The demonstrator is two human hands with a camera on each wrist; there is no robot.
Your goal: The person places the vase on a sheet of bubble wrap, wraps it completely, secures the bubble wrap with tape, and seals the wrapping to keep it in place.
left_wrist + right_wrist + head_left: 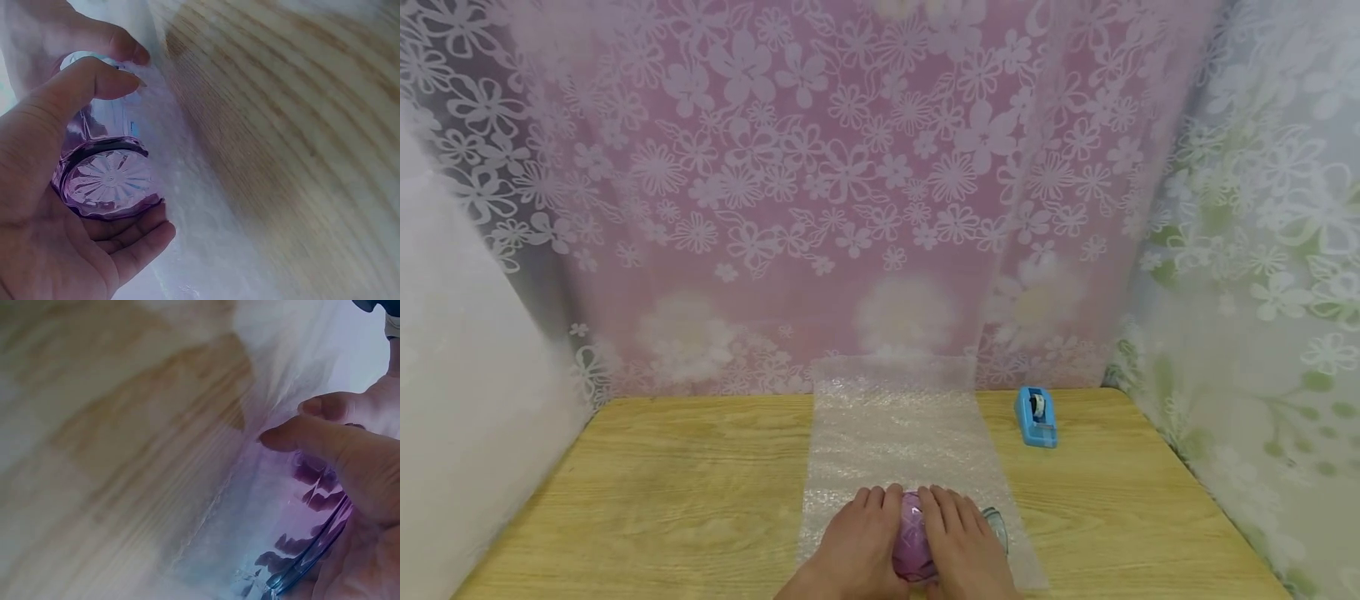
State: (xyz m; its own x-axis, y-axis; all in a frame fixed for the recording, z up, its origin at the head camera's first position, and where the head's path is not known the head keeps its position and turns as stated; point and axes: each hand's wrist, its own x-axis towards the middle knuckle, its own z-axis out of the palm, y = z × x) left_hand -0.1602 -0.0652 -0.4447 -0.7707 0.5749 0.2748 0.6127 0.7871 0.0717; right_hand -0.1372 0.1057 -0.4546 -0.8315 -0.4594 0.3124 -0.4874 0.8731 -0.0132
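A faceted glass vase (912, 542), purple with a greenish rim end, lies on its side over a sheet of bubble wrap (895, 442). My left hand (859, 537) grips it toward the base, its fingers over the far side and the thumb on the near side. In the left wrist view the round base (107, 181) shows a petal-like pattern. My right hand (967, 542) holds the vase toward the mouth, whose rim (996, 529) sticks out to the right. Both thumbs lie close together in the right wrist view.
The bubble wrap runs from under the hands to the back edge of the wooden table (700, 483). A blue tape dispenser (1036, 421) stands at the back right. Flower-patterned curtains (850, 208) hang behind and at the sides.
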